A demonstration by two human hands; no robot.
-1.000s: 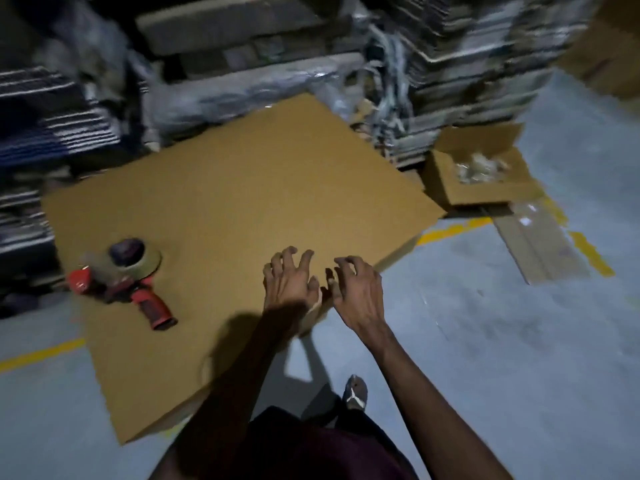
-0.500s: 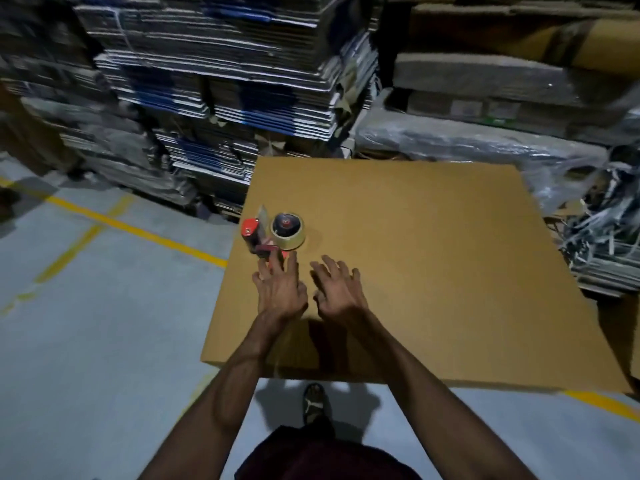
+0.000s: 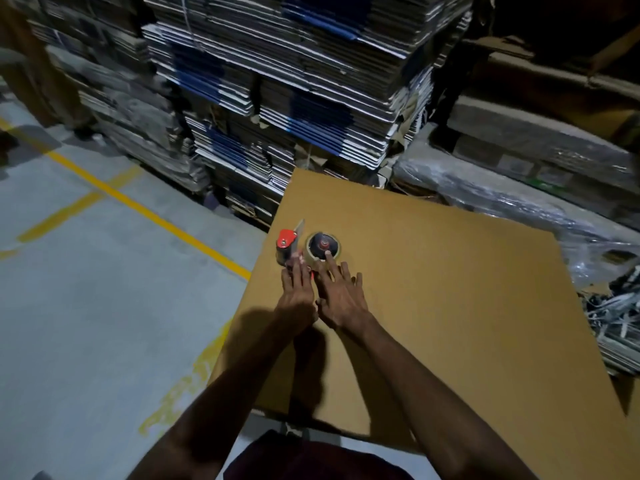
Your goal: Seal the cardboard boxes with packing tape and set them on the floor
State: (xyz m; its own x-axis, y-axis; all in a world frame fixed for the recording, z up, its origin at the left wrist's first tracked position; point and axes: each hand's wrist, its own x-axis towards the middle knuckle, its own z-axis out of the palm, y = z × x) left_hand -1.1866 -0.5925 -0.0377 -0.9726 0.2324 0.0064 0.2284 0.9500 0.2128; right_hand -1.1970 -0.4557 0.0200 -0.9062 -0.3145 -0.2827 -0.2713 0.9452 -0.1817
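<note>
Both grips spread flat; left hand (image 3: 297,295) and right hand (image 3: 341,299) fingertips touch tape dispenser (image 3: 306,249).

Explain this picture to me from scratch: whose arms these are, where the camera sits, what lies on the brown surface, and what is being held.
There is no machine here. A person wears a wide-angle camera on the head, looking forward and down, so the two bare arms are their own. A large flat cardboard sheet serves as the work surface. On it lies a red tape dispenser carrying a roll of packing tape. The left hand reaches its fingers to the dispenser's body; the right hand has one straight finger touching the roll. Neither grips it yet. Behind stand stacks of flattened cartons, and at left is grey floor with yellow lines.
</note>
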